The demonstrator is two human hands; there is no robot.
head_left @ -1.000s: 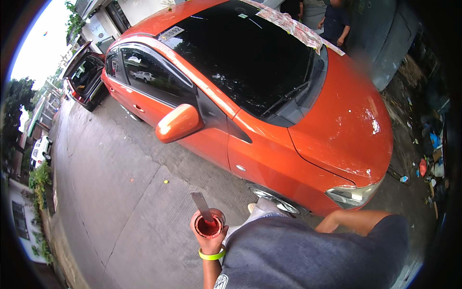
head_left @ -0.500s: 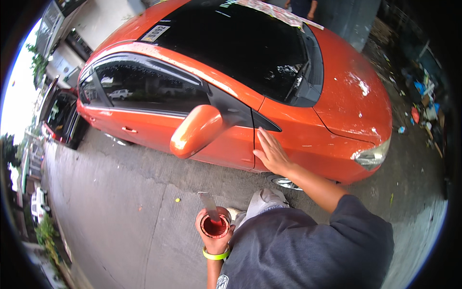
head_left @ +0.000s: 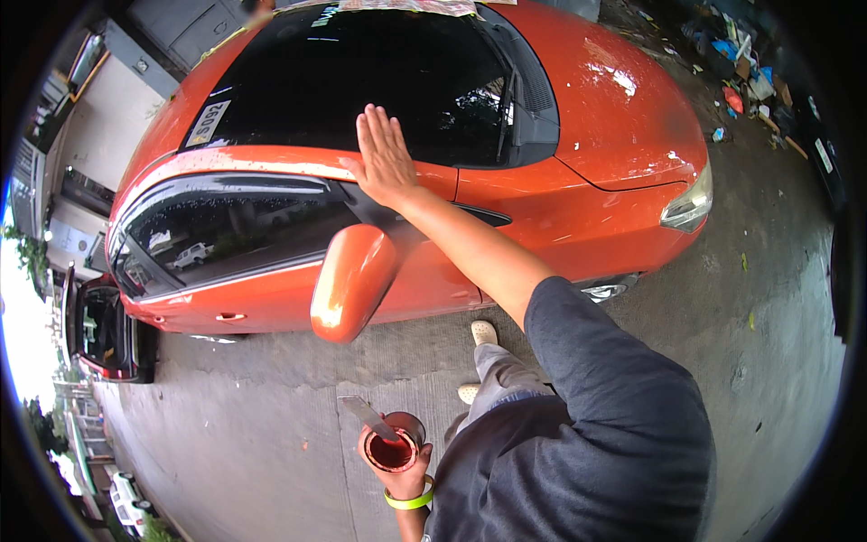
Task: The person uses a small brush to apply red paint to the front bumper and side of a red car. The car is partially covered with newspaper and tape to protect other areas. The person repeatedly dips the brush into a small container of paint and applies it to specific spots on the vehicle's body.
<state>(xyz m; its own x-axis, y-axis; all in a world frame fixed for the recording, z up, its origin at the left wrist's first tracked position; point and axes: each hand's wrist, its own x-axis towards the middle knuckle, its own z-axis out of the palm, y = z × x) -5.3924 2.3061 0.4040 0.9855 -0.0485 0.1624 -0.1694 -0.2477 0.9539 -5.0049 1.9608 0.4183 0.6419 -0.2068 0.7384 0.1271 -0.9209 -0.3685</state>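
My left hand, with a yellow-green wristband, is closed around a small round can low in the view. Dark red stuff coats the can's inside and rim. A flat blade like a putty knife leans in the can, its end sticking out to the left. My right hand is stretched out flat, fingers up, over the front roof pillar and lower windshield of an orange car. Whether its palm touches the car I cannot tell. Just below it juts the orange side mirror.
Printed sheets lie at the far edge of the windshield. Litter is heaped at the far right. A red car with its rear raised stands behind at left. My cream clogs are on the concrete. Part of another person shows at the top.
My right hand has gone from beside the front fender up and left to the windshield pillar. The view has shifted along the car. My left hand still holds the can.
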